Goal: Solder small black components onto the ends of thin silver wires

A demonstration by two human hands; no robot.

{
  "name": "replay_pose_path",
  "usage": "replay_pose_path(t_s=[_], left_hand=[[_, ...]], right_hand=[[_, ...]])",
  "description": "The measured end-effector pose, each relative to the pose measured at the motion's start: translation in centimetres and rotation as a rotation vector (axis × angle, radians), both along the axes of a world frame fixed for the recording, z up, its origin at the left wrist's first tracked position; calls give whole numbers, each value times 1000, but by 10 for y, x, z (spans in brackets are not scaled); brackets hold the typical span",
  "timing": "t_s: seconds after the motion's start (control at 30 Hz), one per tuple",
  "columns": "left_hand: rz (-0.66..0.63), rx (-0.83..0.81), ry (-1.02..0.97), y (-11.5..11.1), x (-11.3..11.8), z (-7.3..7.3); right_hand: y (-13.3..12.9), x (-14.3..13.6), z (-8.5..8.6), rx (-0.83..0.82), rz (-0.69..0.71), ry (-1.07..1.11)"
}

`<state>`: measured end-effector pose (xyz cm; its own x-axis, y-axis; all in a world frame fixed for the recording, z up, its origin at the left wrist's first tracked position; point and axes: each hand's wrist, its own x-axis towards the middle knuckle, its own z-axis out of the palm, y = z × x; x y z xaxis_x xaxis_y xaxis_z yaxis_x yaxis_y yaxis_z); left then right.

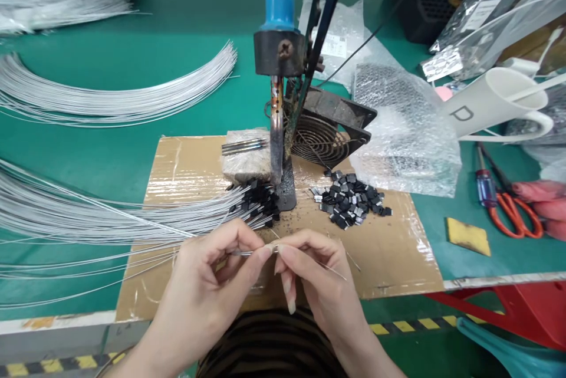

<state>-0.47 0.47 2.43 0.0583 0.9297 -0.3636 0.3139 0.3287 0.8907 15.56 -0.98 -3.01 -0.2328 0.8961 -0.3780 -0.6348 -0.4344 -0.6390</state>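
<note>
Head view: left hand (210,283) and right hand (321,275) pinch a thin wire (332,270), fingertips nearly closed and close together, above the cardboard (393,266); light, steady pinches should hold it straight. Beyond lie black-tipped wires (194,210) and loose connectors (351,198), then the iron (276,130), whose tip fingers had best avoid.

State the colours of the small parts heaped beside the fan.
The small parts are black and silvery, shown in the head view.
</note>
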Motion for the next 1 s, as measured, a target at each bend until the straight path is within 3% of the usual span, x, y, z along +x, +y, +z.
replay_pose_path(t_s=[0.3,0.53,1.0], left_hand=[[-119,80,-22,6,-9,-5],[26,127,5,1,-1,-5],[78,211,111,-13,10,-14]], right_hand=[[3,1,5,-68,31,36],[4,-1,7,-56,5,57],[2,-11,9,-120,-98,84]])
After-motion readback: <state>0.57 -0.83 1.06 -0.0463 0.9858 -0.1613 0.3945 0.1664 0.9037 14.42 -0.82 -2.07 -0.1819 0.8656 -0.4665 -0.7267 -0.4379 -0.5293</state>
